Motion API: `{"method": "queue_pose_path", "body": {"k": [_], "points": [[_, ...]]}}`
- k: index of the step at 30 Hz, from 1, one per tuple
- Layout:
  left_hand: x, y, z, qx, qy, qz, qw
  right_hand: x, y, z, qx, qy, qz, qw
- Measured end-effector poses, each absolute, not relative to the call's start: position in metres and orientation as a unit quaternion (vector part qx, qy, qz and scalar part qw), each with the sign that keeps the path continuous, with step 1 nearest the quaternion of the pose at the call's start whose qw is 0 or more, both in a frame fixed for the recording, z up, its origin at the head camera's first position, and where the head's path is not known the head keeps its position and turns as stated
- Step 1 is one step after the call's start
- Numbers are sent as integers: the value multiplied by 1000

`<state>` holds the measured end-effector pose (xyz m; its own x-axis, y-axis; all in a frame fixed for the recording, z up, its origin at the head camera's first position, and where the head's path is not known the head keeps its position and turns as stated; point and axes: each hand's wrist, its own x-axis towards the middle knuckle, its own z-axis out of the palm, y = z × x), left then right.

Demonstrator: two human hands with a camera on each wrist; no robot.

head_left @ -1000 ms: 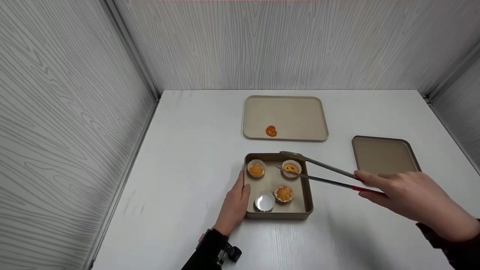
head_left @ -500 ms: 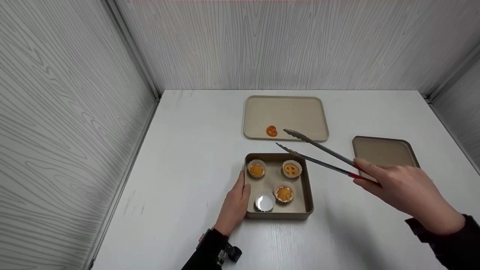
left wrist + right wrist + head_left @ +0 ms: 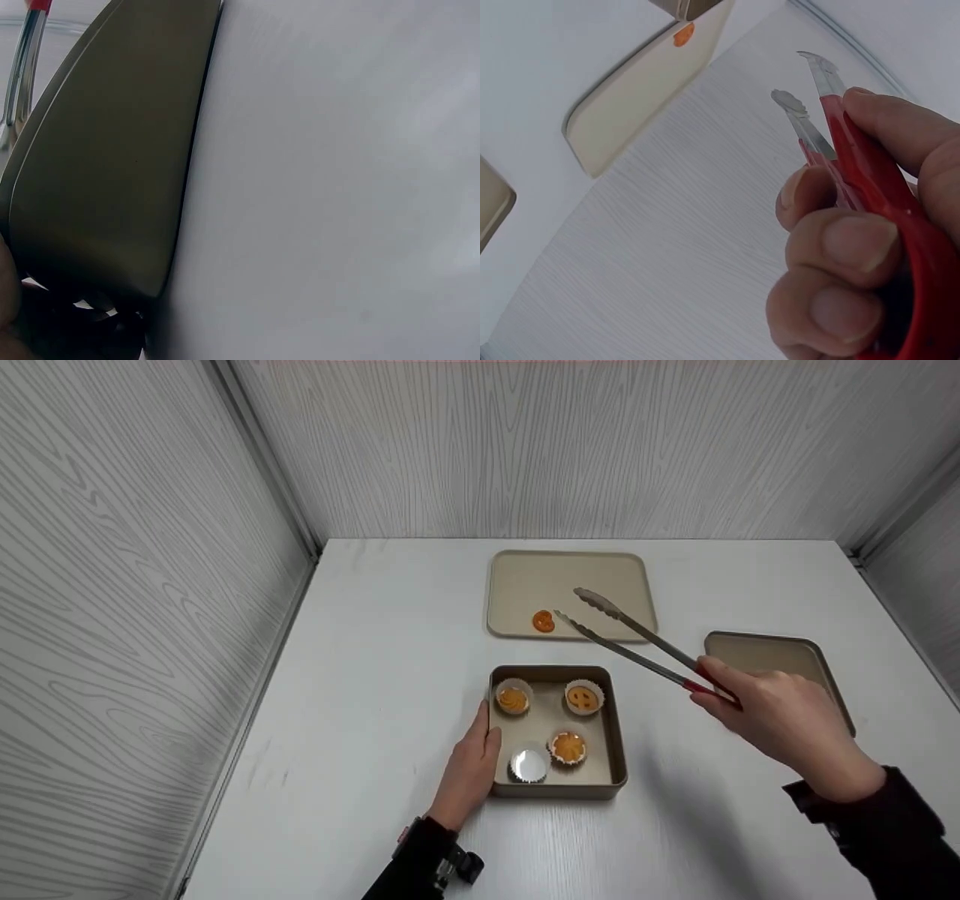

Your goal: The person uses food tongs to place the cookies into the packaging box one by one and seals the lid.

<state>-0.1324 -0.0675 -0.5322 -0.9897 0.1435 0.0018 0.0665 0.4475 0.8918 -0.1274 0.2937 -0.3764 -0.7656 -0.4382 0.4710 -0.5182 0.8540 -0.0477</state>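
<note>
A deep square baking pan [image 3: 559, 793] stands before me; my left hand [image 3: 463, 772] holds its left side, fingers along the outside wall and thumb at the rim. Inside are a swirl-topped pastry [image 3: 513, 700], a round pastry with holes [image 3: 583, 698], a star-shaped one [image 3: 568, 747], all in paper cups, and a shiny silver cup [image 3: 529, 766]. My right hand [image 3: 780, 720] grips red-handled metal tongs [image 3: 637, 637], seen close up in the right wrist view. Their tips are spread over the far beige tray [image 3: 525, 577], one right beside a small orange twisted piece [image 3: 544, 621].
A smaller brown tray [image 3: 765, 656] lies to the right, partly behind my right hand. The white table [image 3: 360, 682] is bordered by a wood-grain panel [image 3: 562, 450] at the back and another [image 3: 142, 607] on the left.
My right hand has carried the tongs away from the pan, forward to the far tray, their tips now by the orange piece. The left hand and pan have not moved.
</note>
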Motion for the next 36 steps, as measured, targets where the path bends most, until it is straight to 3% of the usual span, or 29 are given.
{"method": "queue_pose_path", "body": {"k": [36], "points": [[-132,-68,-535,66,847,526,32,-204,257,-409,166,-975,149,25]]}}
